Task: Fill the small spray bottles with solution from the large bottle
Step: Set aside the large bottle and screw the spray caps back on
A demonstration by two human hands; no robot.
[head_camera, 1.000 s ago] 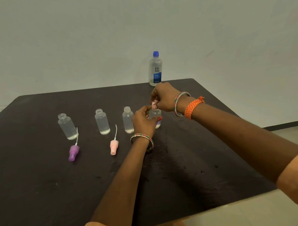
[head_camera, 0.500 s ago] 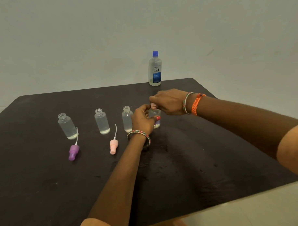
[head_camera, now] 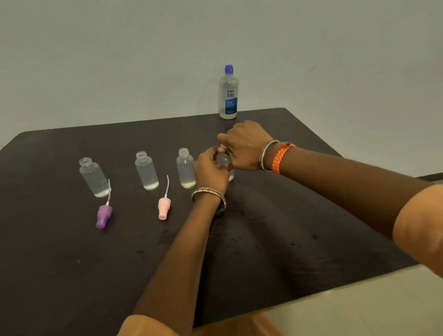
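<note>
Two bare forearms reach in from the bottom and right edges of the frame, each ending in a short orange sleeve, one at the bottom centre [head_camera: 145,331] and one at the far right [head_camera: 426,226]. On the left wrist, mid-frame, sits a beaded bangle [head_camera: 208,193] in red, green and silver. The right wrist, just right of centre, carries a similar multicoloured bangle [head_camera: 265,155] and beside it a braided orange thread band [head_camera: 280,157] with a small knot on top.
</note>
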